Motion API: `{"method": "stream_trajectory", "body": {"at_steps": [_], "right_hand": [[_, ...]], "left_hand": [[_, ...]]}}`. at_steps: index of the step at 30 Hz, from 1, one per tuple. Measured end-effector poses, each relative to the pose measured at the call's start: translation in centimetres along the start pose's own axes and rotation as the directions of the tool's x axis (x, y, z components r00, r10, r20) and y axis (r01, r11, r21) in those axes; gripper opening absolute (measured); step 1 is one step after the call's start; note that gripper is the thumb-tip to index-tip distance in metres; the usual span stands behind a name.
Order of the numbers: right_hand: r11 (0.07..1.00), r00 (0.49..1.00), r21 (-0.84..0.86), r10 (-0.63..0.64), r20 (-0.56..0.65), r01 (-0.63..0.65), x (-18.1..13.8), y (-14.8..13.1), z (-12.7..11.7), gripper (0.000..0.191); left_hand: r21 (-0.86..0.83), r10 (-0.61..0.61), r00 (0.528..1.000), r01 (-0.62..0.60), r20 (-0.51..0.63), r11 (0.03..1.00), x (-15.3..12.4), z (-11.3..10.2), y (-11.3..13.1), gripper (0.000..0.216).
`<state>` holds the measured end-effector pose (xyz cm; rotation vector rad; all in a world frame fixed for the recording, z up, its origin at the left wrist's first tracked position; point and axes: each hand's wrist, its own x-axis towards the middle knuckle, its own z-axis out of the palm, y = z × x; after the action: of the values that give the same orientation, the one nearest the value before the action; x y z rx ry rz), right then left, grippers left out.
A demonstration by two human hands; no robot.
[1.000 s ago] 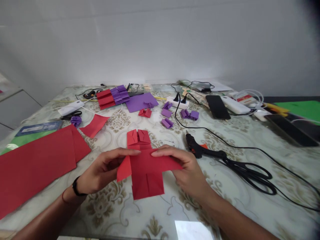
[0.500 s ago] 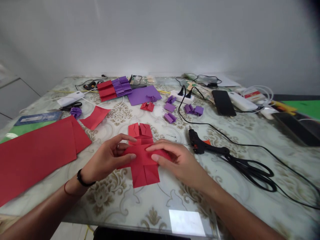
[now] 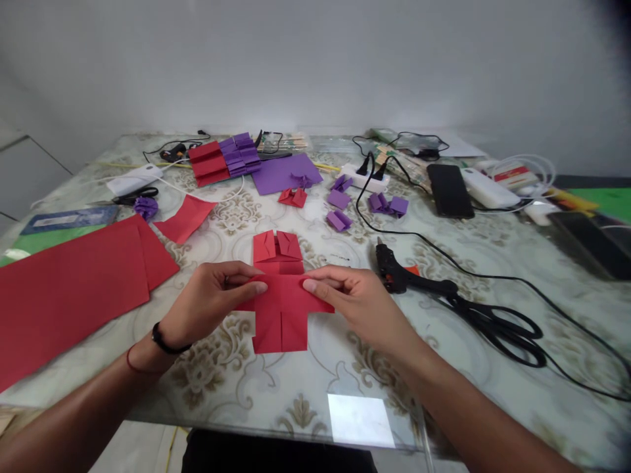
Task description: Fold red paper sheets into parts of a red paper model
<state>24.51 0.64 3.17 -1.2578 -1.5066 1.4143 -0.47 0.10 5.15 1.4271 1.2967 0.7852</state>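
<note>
Between my hands is a folded red paper (image 3: 281, 309), T-shaped, with side flaps and a lower part split by a centre crease. My left hand (image 3: 210, 299) pinches its upper left edge between thumb and fingers. On the upper right edge, my right hand (image 3: 348, 299) has the same kind of pinch. Just beyond the held paper lies another red folded paper piece (image 3: 277, 249), its lower part partly hidden behind the held one. A black glue gun (image 3: 409, 279) rests to the right of my right hand, and black-handled scissors (image 3: 493, 325) lie against it.
Large red paper sheets (image 3: 83, 289) cover the left side. Small purple folded pieces (image 3: 339, 220) and a purple sheet (image 3: 283, 172) lie farther back. A white power strip (image 3: 367, 179) has black cords running to the right. A phone (image 3: 449, 190) lies at the back right.
The held red paper has straightened and flattened. My right thumb and fingers have shifted from its middle to the upper right edge. The camera view has tilted slightly.
</note>
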Motion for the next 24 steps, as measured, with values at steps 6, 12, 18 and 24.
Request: {"method": "stream_trajectory", "body": {"at_steps": [6, 12, 18, 24], "right_hand": [[0.999, 1.0, -0.041, 0.001, -0.025, -0.002, 0.07, -0.11, -0.15, 0.03], [0.999, 0.999, -0.001, -0.051, -0.011, 0.051, -0.31, -0.27, -0.01, 0.029], [0.996, 0.995, 0.012, -0.092, -0.041, 0.092, -0.24, 0.05, -0.24, 0.029], [0.996, 0.994, -0.007, -0.092, -0.067, 0.092, -0.22, -0.04, -0.01, 0.026]], "left_hand": [[0.118, 0.059, 0.998, -0.055, -0.03, 0.992, -0.07, -0.35, -0.37, 0.033], [0.121, 0.121, 0.988, -0.11, -0.091, 0.987, -0.42, -0.25, -0.15, 0.03], [-0.02, 0.05, 0.997, -0.049, 0.054, 0.999, -0.47, -0.21, 0.4, 0.034], [0.02, 0.063, 0.997, -0.064, 0.053, 0.998, -0.6, -0.04, 0.0, 0.034]]}}
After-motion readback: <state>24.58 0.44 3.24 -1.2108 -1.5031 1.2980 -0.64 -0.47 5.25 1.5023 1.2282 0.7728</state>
